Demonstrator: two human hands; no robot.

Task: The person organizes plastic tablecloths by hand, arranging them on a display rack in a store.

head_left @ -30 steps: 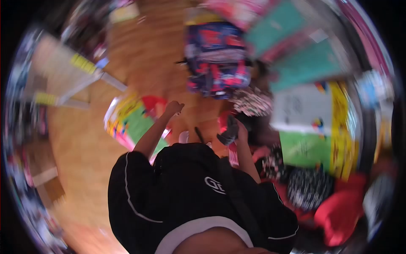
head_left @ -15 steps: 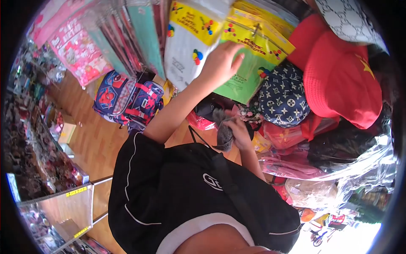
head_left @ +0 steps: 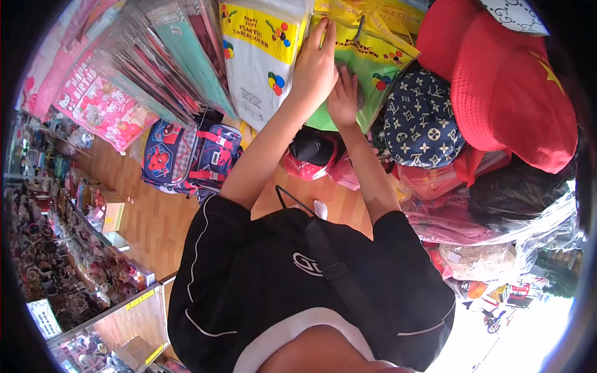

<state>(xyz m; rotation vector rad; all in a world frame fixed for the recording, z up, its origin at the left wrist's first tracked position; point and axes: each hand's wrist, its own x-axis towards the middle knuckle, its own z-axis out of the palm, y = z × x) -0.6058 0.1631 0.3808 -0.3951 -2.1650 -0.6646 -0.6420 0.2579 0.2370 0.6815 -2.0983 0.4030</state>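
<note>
My left hand (head_left: 316, 71) reaches up across the border of a white plastic table cover packet (head_left: 255, 81) and a green one (head_left: 373, 99); its fingers are stretched out against the packaging near the yellow headers. Close beside it, my right hand (head_left: 343, 99) lies on the front of the green packet. A bit of grey cloth (head_left: 360, 94) shows past its fingers, mostly hidden under the hand. The green packet hangs from a metal hook (head_left: 360, 28).
Red hats (head_left: 491, 87) and a dark patterned hat (head_left: 423, 124) are at the right. Backpacks (head_left: 186, 155) stand below hanging pink and teal packages at the left. Accessory shelves (head_left: 68, 261) line the far left. A black cap (head_left: 312, 149) sits below the packets.
My right hand has moved up from below the packets onto the green one with the grey cloth. My left hand has shifted up and left. The view has shifted slightly.
</note>
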